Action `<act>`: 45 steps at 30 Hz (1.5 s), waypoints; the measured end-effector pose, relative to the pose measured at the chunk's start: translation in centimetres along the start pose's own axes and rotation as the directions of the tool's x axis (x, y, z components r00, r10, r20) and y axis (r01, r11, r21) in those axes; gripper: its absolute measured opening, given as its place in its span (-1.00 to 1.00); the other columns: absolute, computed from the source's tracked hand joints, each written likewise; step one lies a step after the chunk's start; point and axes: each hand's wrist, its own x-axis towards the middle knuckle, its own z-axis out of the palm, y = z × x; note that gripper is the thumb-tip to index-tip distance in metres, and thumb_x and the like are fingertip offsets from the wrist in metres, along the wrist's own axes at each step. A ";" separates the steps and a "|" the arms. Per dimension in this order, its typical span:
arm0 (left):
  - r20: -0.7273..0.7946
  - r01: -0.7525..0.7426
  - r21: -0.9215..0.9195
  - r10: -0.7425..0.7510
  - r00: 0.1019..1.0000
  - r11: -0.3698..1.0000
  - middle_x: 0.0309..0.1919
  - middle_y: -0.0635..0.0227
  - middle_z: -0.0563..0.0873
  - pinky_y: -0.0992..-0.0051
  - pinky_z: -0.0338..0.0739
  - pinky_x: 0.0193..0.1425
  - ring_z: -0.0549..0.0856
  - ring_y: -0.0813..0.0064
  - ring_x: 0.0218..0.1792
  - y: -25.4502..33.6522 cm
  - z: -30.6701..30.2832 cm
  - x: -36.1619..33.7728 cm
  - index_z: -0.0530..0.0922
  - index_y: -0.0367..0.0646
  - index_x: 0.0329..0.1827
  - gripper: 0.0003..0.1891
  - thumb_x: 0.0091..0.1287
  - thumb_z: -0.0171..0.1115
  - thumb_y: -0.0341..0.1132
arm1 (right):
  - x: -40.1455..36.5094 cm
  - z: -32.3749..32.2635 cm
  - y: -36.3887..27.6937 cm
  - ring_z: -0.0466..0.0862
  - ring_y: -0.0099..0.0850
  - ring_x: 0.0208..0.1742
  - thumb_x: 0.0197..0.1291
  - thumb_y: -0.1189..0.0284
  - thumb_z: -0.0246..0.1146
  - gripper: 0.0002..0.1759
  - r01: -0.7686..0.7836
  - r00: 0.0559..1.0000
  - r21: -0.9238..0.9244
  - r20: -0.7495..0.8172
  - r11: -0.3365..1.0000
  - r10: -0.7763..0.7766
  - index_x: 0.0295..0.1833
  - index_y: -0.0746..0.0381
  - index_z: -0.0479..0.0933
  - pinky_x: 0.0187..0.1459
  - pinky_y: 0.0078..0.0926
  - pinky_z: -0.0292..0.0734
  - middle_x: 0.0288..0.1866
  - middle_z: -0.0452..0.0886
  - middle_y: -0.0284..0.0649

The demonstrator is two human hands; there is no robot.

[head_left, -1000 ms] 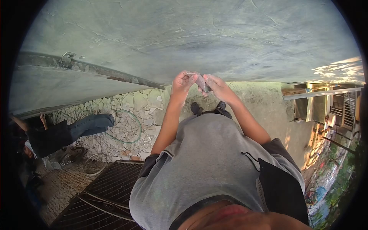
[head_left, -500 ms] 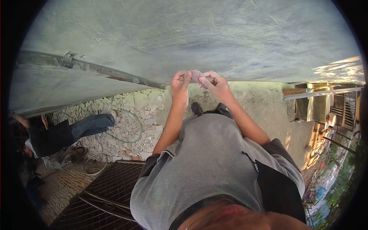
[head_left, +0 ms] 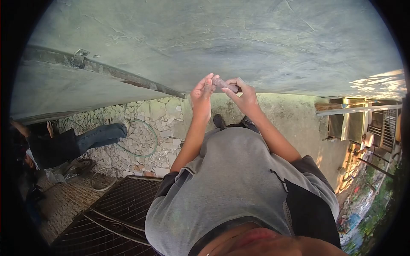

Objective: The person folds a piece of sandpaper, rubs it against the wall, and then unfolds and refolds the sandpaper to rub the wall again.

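Note:
A small greyish-brown piece, perhaps folded sandpaper (head_left: 224,85), is held between my two hands in front of the grey plastered wall (head_left: 205,38). My left hand (head_left: 202,91) pinches its left end between thumb and fingers. The right end lies in my right hand (head_left: 242,94), with the thumb below and the fingers curled above. Pale dust covers the fingers of both hands.
Broken rubble (head_left: 164,117) with a green hose (head_left: 156,138) lies at the left. Beyond it a person (head_left: 55,147) in dark clothes reaches toward the wall. A metal grille (head_left: 124,209) is at the lower left. A metal strip (head_left: 119,77) runs along the wall.
The held piece looks longer and more rolled, with more of it showing between my hands. My fingers have shifted on it. The person at the left has moved slightly.

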 end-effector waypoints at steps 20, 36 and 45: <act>0.088 -0.035 0.051 0.030 0.996 0.998 0.02 0.14 0.74 0.38 0.52 0.28 0.71 0.37 0.09 -1.0 0.7 0.3 0.55 -0.33 0.17 -0.69 0.49 0.23 -0.29 | -0.1 0.3 -0.2 0.45 -0.36 -0.38 0.53 0.33 0.09 -0.74 0.107 0.991 0.072 0.075 0.992 -0.112 -0.03 0.33 0.52 -0.26 -0.35 0.42 -0.42 0.41 -0.18; 0.183 -0.072 -0.035 0.077 0.980 0.997 -0.04 0.19 0.76 0.28 0.53 0.29 0.72 0.25 0.10 -1.0 0.2 0.9 0.58 -0.15 -0.02 -0.83 0.40 0.34 -0.36 | -0.1 -1.8 2.2 0.55 -0.64 -0.35 0.49 0.33 0.20 -0.71 -0.479 0.852 0.404 0.430 0.779 0.301 0.18 0.24 0.57 -0.28 -0.56 0.54 -0.31 0.59 -0.41; 0.135 -0.048 -0.018 0.050 0.990 0.999 -0.03 0.19 0.75 0.29 0.52 0.29 0.71 0.27 0.12 -1.5 0.7 1.1 0.56 -0.13 -0.01 -0.80 0.39 0.36 -0.35 | -0.2 -1.4 1.7 0.65 -0.60 -0.21 0.32 0.45 0.36 -0.71 0.057 0.998 0.092 0.001 0.994 -0.057 0.13 0.24 0.61 -0.24 -0.63 0.59 -0.25 0.64 -0.36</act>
